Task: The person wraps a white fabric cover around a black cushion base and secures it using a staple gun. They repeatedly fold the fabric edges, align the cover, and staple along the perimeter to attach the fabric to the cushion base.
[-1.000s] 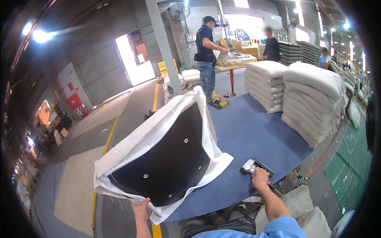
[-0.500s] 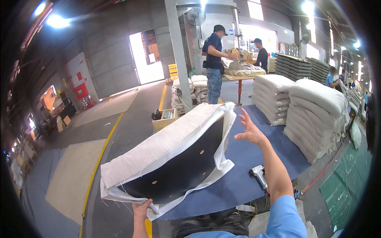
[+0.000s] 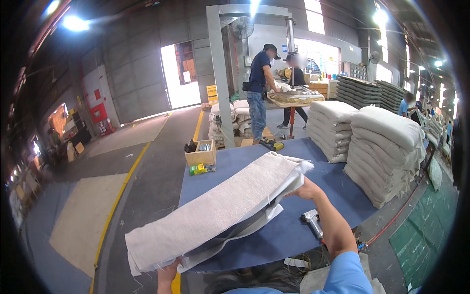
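Observation:
A long cushion panel wrapped in beige woven fabric is held tilted above the blue work table. Loose white cloth hangs from its near edge, and a strip of its black underside shows beneath. My left hand grips the lower left end, fingertips partly under the fabric. At the far right end, my right hand is closed on the fabric edge, some fingers hidden behind it. On the table beside my right forearm lies a silver air staple gun.
A wooden box of small parts, a yellow-green packet and a yellow-black power tool lie along the far table edge. Stacked beige covers stand at right. Two people work at another table beyond; a red hose runs at right.
My right hand has come down from the air onto the panel's right end. The panel has lowered and turned, so its beige face shows and its black underside is mostly hidden.

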Demonstrator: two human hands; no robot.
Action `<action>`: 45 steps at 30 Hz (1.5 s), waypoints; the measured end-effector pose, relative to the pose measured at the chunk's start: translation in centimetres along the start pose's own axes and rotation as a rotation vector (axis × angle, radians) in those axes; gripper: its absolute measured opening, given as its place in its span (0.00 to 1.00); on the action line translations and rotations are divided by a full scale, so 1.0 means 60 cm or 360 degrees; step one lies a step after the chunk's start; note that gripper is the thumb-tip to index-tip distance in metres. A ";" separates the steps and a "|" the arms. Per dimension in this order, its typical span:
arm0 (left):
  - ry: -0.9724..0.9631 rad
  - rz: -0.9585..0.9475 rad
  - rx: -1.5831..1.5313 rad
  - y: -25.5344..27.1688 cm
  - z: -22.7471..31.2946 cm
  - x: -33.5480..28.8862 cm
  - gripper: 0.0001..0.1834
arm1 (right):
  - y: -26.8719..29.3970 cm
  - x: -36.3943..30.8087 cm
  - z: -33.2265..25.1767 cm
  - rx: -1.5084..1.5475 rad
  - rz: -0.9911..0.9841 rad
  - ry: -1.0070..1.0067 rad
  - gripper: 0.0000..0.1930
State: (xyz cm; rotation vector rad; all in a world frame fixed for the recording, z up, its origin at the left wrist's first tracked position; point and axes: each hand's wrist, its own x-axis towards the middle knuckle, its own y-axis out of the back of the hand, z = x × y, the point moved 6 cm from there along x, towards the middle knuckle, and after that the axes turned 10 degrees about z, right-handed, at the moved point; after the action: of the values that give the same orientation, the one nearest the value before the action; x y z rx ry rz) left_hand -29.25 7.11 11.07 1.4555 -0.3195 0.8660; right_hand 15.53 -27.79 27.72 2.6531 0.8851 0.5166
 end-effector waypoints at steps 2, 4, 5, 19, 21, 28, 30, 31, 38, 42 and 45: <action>0.0411 -0.0019 -0.0490 -0.007 -0.017 0.022 0.19 | 0.008 -0.028 -0.006 0.0113 0.0086 0.0041 0.38; 0.0986 0.0005 -0.1013 0.000 -0.030 0.039 0.20 | 0.015 -0.057 -0.021 0.0039 0.0182 0.0097 0.34; 0.1005 0.0042 -0.1208 0.016 -0.032 0.057 0.20 | 0.017 -0.067 -0.031 0.0042 0.0223 0.0128 0.33; 0.0984 0.0156 -0.1567 0.294 0.052 0.237 0.35 | 0.105 -0.194 -0.197 0.0295 0.0432 0.0558 0.18; 0.0917 0.0159 -0.1653 0.305 0.068 0.257 0.36 | 0.104 -0.193 -0.202 0.0345 0.0427 0.0470 0.17; 0.1171 -0.0632 -0.1613 0.095 0.005 0.324 0.29 | 0.063 -0.069 -0.089 0.0521 0.0538 -0.0041 0.20; 0.1197 -0.0802 -0.1626 0.002 0.000 0.341 0.27 | 0.056 -0.019 -0.013 0.0518 0.0628 -0.0194 0.21; 0.1145 -0.0855 -0.1743 -0.035 0.008 0.350 0.30 | 0.049 0.002 0.020 0.0520 0.0670 -0.0255 0.22; 0.1373 -0.1331 -0.1457 -0.306 -0.036 0.388 0.38 | 0.000 0.149 0.264 0.0414 0.0746 -0.0672 0.23; 0.1602 -0.1599 -0.1355 -0.467 -0.053 0.385 0.38 | -0.032 0.208 0.408 0.0318 0.0662 -0.0908 0.24; 0.1731 -0.1566 -0.1428 -0.551 -0.064 0.355 0.38 | -0.058 0.225 0.514 -0.0105 0.0554 -0.1161 0.27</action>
State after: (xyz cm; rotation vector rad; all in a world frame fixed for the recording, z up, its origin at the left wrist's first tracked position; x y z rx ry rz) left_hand 6.24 21.21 0.81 0.0805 0.7162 0.4497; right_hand 36.87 -21.78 2.13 2.6180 0.1861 -0.3477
